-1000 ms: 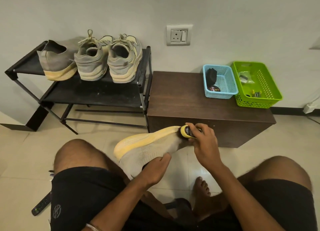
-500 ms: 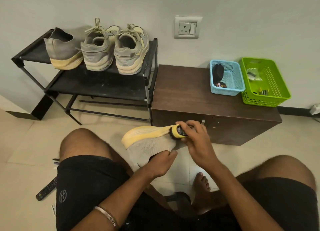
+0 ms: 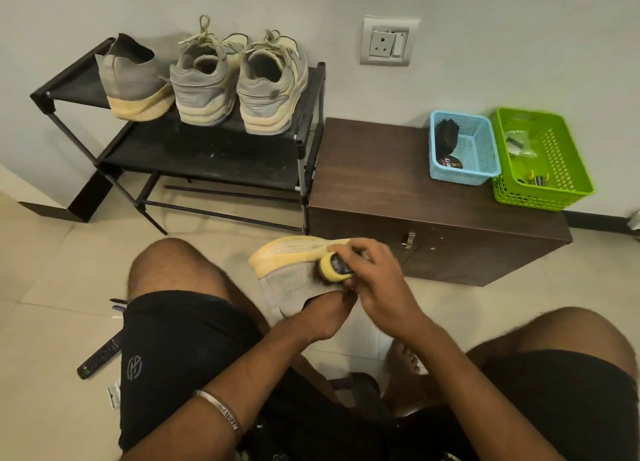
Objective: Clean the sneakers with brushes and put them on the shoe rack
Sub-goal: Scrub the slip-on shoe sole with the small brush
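Note:
A grey knit sneaker [image 3: 294, 280] with a yellow sole is held on its side above the floor between my knees. My left hand [image 3: 325, 313] grips it from below at the opening. My right hand [image 3: 372, 275] holds a small yellow-and-black brush [image 3: 332, 268] against the grey upper just under the sole edge. On the top shelf of the black shoe rack [image 3: 207, 149] stand a matching grey sneaker [image 3: 133, 83] and a pair of laced grey sneakers [image 3: 239, 83], heels toward me.
A dark wooden cabinet [image 3: 398, 197] stands right of the rack, carrying a blue basket [image 3: 462, 149] and a green basket [image 3: 542, 159] with small items. A black remote [image 3: 100, 356] lies on the tiled floor by my left thigh. A wall socket [image 3: 388, 41] is above.
My right hand has drawn the brush from the sneaker's toe end back toward me along the upper. The camera view has shifted slightly.

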